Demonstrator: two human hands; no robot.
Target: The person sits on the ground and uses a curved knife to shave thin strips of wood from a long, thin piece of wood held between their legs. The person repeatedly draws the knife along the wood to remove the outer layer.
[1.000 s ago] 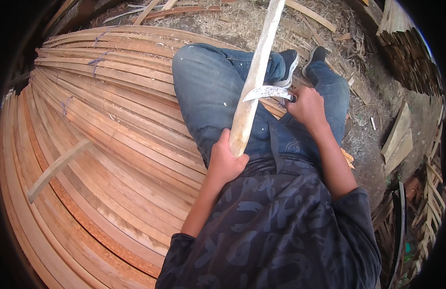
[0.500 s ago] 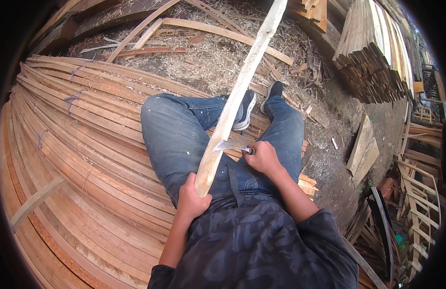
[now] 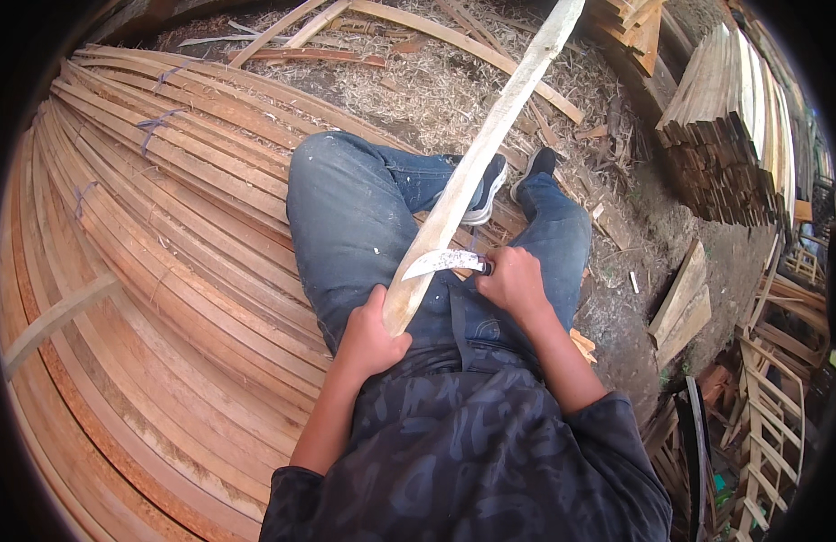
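Note:
A long pale wooden strip slants from my lap up past my feet to the top of the view. My left hand is closed round its near end, over my thigh. In my right hand is a knife with a curved blade and dark handle; the fist wraps the handle. The blade lies across the strip a short way beyond my left hand, its tip pointing left. Whether the edge bites into the wood I cannot tell.
Bundled wooden slats, tied with purple string, spread beneath and left of me. Wood shavings and loose strips cover the ground ahead. Stacked slats stand far right, a board lies nearer, and a slatted wooden frame leans at lower right.
The view has shifted, so the scene sits further right. The knife's blade has turned, showing its flat side brighter, and now lies closer to my left hand on the strip.

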